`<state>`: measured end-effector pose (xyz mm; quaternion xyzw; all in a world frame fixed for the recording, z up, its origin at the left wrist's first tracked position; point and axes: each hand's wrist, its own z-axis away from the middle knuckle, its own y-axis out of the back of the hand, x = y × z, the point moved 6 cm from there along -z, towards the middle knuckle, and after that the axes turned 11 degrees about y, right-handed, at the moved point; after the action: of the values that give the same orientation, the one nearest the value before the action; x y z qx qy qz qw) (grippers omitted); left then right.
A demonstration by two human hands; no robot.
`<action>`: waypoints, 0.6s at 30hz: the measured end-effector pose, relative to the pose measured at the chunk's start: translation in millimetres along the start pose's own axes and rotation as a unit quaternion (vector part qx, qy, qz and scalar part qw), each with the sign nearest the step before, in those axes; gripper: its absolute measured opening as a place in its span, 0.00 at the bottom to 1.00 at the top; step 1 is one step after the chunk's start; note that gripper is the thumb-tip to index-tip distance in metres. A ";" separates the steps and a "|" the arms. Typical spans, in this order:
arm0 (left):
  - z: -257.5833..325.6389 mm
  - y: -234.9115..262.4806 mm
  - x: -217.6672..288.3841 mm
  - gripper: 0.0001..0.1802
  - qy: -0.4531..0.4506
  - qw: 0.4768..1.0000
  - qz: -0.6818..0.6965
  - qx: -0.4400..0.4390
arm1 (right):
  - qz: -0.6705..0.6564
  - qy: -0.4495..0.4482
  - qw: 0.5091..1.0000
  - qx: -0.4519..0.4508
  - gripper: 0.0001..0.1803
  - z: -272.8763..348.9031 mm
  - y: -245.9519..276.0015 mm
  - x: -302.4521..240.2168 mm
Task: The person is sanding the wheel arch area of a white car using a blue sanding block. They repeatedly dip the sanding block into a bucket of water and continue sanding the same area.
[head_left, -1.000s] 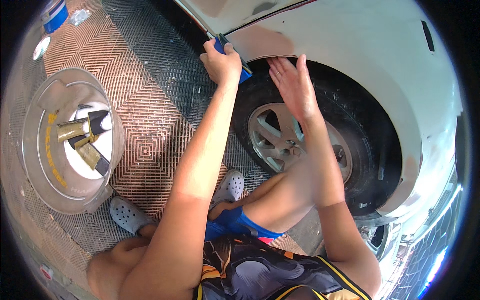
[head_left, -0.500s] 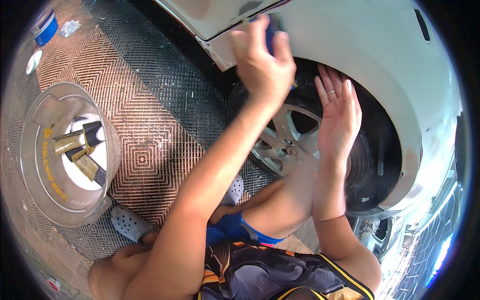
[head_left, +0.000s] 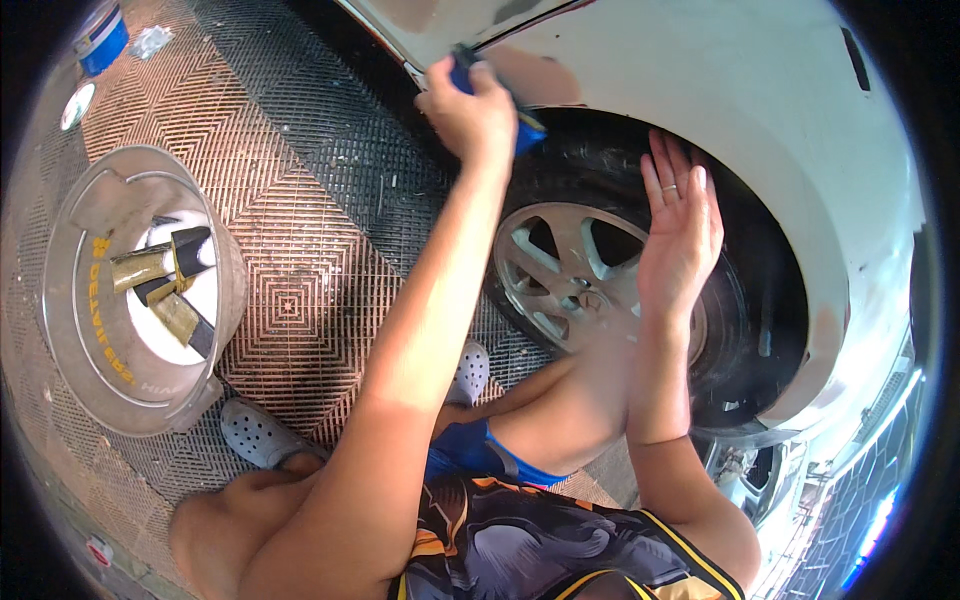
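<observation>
My left hand (head_left: 470, 118) is wrapped around a blue block with a dark edge (head_left: 530, 132), held at the lower corner of the white car panel (head_left: 680, 70), by the front of the wheel arch. Whether the block touches the panel cannot be made out. Just right of it, a brownish, worn patch (head_left: 545, 78) shows in the paint. My right hand (head_left: 682, 235) is open, palm facing me and a ring on one finger. Its fingertips reach up to the wheel arch edge, in front of the tyre (head_left: 585, 165).
A clear bucket (head_left: 75, 300) stands at the left, with several yellow-and-black pads (head_left: 188, 255) and white liquid in it. A blue tub (head_left: 102, 45) and a round lid (head_left: 77, 105) are farther off on the ribbed floor tiles (head_left: 290, 300). My knee is close to the alloy wheel (head_left: 520, 265).
My left hand has moved left with the blue block, from above the wheel arch to its front corner, uncovering the worn patch. My right hand has stayed at the arch edge.
</observation>
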<state>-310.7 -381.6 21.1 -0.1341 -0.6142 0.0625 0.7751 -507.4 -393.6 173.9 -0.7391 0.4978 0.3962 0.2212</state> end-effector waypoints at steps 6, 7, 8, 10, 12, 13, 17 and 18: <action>-0.1 -3.4 -17.4 0.21 -0.031 0.997 -0.074 0.011 | 0.015 0.010 1.000 -0.005 0.28 1.0 2.5 4.0; -21.4 9.7 -33.9 0.23 0.095 0.990 -0.102 0.006 | 0.008 0.005 1.000 -0.017 0.30 0.6 -0.6 9.1; -30.6 14.8 -37.1 0.22 0.134 0.987 -0.092 0.002 | 0.019 0.004 1.000 -0.024 0.31 0.0 -2.5 10.9; -22.7 5.3 -28.4 0.21 0.073 0.993 -0.088 -0.004 | 0.046 -0.001 0.998 -0.033 0.34 1.6 -1.5 12.8; 17.4 -5.2 -10.4 0.22 -0.059 0.996 -0.068 -0.012 | 0.065 0.001 0.998 -0.018 0.34 2.7 -0.3 13.6; 13.7 -6.3 -18.1 0.23 -0.001 0.995 -0.104 -0.008 | 0.084 0.005 0.996 -0.014 0.33 2.5 2.0 12.8; -84.2 29.6 -94.5 0.25 0.142 0.983 -0.119 -0.011 | 0.301 -0.099 0.936 -0.152 0.26 8.0 -12.2 40.0; -86.1 38.0 -92.6 0.24 0.108 0.985 -0.138 -0.004 | 0.405 -0.030 0.882 -0.237 0.27 12.6 -17.6 38.8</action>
<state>-246.7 -380.7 -94.4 -0.0570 -0.5401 -0.0620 0.8374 -488.6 -399.1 134.0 -0.4910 0.6386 0.5791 -0.1255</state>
